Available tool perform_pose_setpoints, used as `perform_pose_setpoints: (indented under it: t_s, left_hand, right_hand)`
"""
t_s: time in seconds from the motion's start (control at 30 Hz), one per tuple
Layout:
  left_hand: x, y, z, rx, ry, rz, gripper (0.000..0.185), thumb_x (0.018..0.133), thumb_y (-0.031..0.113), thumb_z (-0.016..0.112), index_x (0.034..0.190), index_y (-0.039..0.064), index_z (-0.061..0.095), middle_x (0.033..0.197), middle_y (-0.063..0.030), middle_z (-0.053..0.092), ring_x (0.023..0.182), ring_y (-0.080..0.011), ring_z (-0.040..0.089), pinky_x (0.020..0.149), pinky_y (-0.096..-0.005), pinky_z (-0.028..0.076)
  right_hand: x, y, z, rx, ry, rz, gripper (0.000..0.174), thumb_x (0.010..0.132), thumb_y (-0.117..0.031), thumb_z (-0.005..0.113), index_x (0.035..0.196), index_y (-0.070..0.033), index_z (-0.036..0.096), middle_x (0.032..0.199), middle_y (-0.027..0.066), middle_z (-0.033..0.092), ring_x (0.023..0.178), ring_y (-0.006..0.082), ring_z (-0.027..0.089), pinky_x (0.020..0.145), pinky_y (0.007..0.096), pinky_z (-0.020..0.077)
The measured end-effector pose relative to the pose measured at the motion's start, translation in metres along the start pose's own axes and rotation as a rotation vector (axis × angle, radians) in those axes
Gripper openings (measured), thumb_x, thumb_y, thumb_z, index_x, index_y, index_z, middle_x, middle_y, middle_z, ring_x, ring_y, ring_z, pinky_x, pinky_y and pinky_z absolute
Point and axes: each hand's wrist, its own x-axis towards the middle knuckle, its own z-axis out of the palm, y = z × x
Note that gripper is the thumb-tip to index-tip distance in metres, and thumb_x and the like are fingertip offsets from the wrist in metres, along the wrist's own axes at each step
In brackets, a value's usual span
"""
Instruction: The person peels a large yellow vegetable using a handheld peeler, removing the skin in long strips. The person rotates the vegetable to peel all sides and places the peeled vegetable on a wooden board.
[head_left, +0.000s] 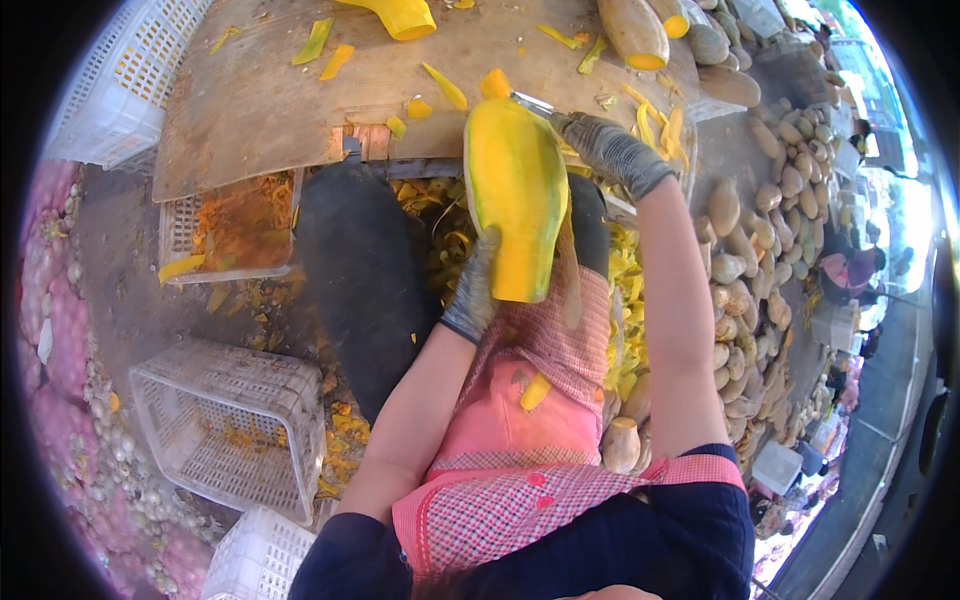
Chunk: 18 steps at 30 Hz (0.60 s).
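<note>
A large butternut-type pumpkin (517, 187), mostly peeled to yellow with green streaks, stands lengthwise over my lap. My left hand (474, 289), in a grey knit glove, grips its lower left side near the cut end. In my gloved right hand (611, 150) is a metal-bladed peeling tool (532, 103), its blade at the pumpkin's upper right end. The blade's exact shape is unclear. A long tan peel strip (571, 277) hangs beside the pumpkin's right edge. A small orange piece (495, 84) shows just beyond its far end. One yellow scrap (535, 391) lies on my pink apron (480, 427).
A wooden board (262, 97) ahead bears peel scraps, a peeled pumpkin piece (390, 16) and unpeeled pumpkins (634, 30). Peelings (626, 300) fill the space below. Plastic crates (232, 420) stand left, near a bin of orange pulp (244, 225). Many pumpkins (742, 300) cover the right-hand floor.
</note>
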Motion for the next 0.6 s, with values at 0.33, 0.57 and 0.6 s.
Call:
perform_pose_setpoints:
  t_s: [0.33, 0.57, 0.6]
  left_hand:
    - [-0.008, 0.004, -0.012, -0.055, -0.018, 0.021, 0.067, 0.096, 0.044, 0.062, 0.146, 0.004, 0.041, 0.139, -0.0138, 0.055, 0.123, -0.0275, 0.057, 0.106, -0.0417, 0.047]
    - [-0.005, 0.006, 0.008, -0.012, 0.090, 0.053, 0.069, 0.094, 0.045, 0.065, 0.145, 0.005, 0.040, 0.136, -0.0141, 0.057, 0.120, -0.0279, 0.059, 0.103, -0.0426, 0.049]
    - [-0.004, 0.005, 0.008, 0.006, 0.104, 0.044, 0.070, 0.094, 0.045, 0.065, 0.145, 0.005, 0.041, 0.135, -0.0138, 0.057, 0.119, -0.0278, 0.059, 0.102, -0.0428, 0.050]
  right_hand:
    - [-0.148, 0.018, 0.148, -0.040, 0.214, -0.041, 0.032, 0.101, -0.034, 0.050, 0.112, -0.005, 0.051, 0.078, 0.0261, 0.062, 0.075, 0.0429, 0.065, 0.062, 0.0498, 0.0516]
    - [-0.246, -0.016, 0.131, 0.164, -0.058, 0.056, 0.040, 0.093, -0.037, 0.061, 0.117, -0.006, 0.055, 0.078, 0.0209, 0.064, 0.077, 0.0371, 0.069, 0.062, 0.0418, 0.0543]
    - [-0.243, -0.025, 0.124, 0.156, 0.010, -0.089, 0.042, 0.093, -0.037, 0.062, 0.120, -0.005, 0.055, 0.087, 0.0192, 0.066, 0.074, 0.0360, 0.069, 0.062, 0.0434, 0.0540]
